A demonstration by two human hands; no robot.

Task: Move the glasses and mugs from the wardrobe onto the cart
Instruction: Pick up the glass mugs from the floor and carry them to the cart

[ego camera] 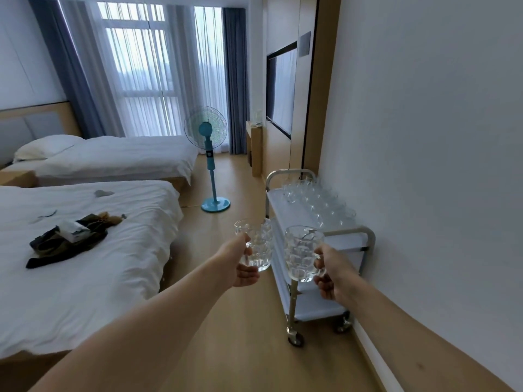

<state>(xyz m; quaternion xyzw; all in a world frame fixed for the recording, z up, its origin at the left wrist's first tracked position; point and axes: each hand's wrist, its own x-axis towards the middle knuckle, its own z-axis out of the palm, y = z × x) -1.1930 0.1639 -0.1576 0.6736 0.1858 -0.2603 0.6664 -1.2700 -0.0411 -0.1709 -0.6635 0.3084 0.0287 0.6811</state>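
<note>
Two bare arms reach forward, each hand carrying a clear dimpled glass mug upright. The left hand (242, 263) holds the left mug (256, 244) by its handle; the right hand (329, 274) holds the right mug (302, 253) the same way. Beyond them a steel cart (365, 232) stands along the right wall, rows of glasses (317, 200) on its top shelf. Two white beds (85, 222) lie left, a teal fan (210, 157) farther off.
</note>
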